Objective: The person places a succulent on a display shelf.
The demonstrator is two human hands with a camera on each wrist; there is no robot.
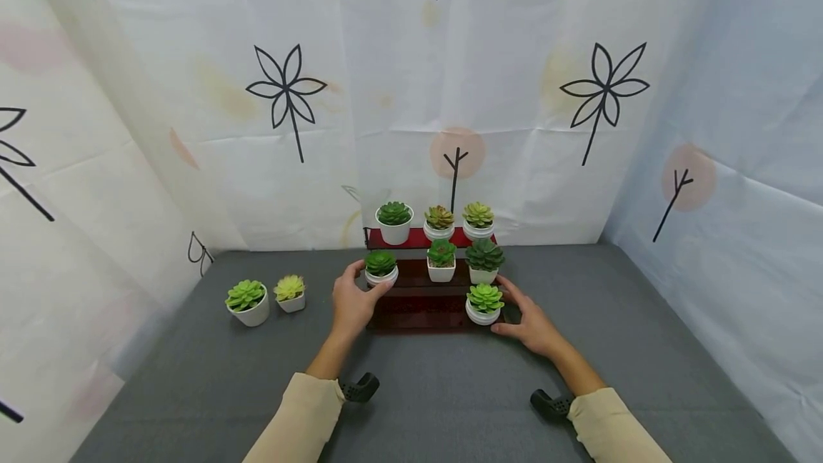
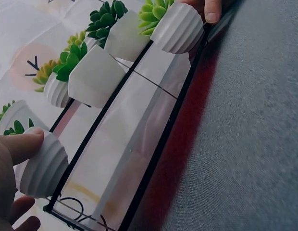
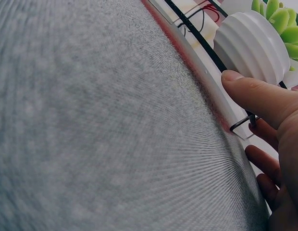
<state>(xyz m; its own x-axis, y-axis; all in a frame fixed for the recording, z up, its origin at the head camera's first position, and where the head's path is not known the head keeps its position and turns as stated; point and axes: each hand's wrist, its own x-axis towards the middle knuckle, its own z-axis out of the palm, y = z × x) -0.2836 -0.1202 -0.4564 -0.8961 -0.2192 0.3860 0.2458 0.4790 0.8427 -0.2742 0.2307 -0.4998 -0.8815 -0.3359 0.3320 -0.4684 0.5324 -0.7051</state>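
A three-tier stand [image 1: 411, 313] with dark red shelves and a black frame holds several potted succulents. At the left end of its middle shelf, my left hand [image 1: 352, 304] grips a dark green succulent in a ribbed white pot [image 2: 43, 168], thumb across the pot's front. My right hand [image 1: 532, 324] holds the stand's right end, its thumb by the front rail and the fingers curled around the corner. Close to that thumb, a bright green succulent [image 1: 484, 304] in a ribbed white pot [image 3: 252, 45] sits on the bottom shelf.
Left of the stand, a green succulent in a round white pot [image 1: 253, 309] and a smaller yellow-green one [image 1: 291, 294] stand on the grey table [image 1: 444, 399]. Three pots line the top shelf, including a round white one [image 1: 394, 232]. Patterned cloth [image 1: 514, 91] hangs behind.
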